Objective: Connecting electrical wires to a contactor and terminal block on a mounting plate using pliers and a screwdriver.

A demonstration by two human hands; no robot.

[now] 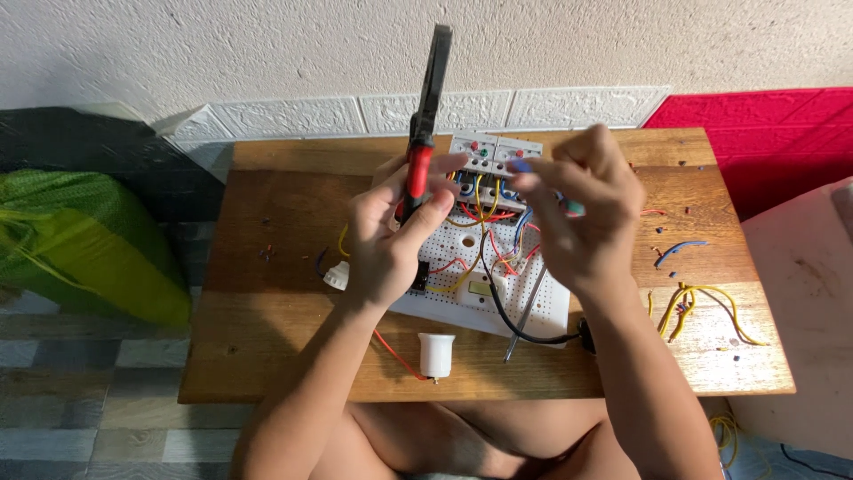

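Above perforated board [524,293], left hand [386,244] fingers gripping upright pliers [425,116]

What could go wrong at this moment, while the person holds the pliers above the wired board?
1. The left hand holds the red-handled pliers upright over the white perforated board; if the grip loosens, they might fall on the wires.
2. The right hand pinches a small blue piece; it could drop among the wiring.
3. The white lamp socket stands near the table edge and might be knocked off.
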